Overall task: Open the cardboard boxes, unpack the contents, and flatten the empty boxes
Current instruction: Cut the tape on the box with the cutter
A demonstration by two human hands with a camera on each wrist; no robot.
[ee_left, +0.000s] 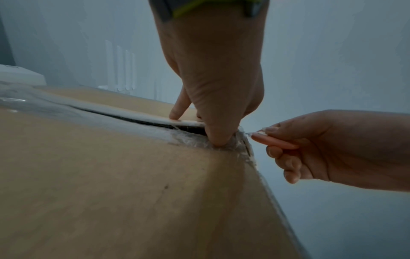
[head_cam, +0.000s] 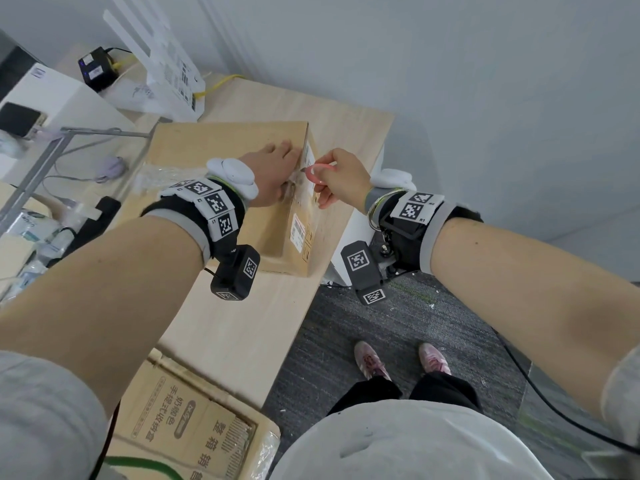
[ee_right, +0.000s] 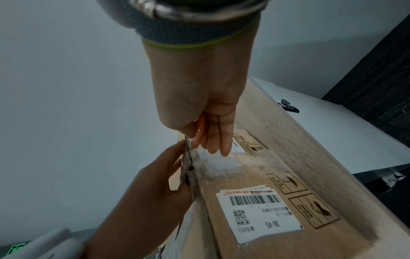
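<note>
Cardboard box (head_cam: 221, 157), 1 sealed brown carton, sits on the pale wooden table (head_cam: 242, 327), its top seam under crinkled clear tape (ee_left: 193, 140) and partly split. Left hand (head_cam: 273, 174) presses fingers flat on the top, thumb at the edge. Right hand (head_cam: 343, 178) pinches 1 pink cutter (head_cam: 317, 171), its blade tip too small to make out. 1 printed flattened carton (head_cam: 194, 431) lies nearer, cut off

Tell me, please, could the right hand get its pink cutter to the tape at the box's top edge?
Probably yes: the right hand holds the pink cutter at the tape already, though the left hand presses close beside it.
</note>
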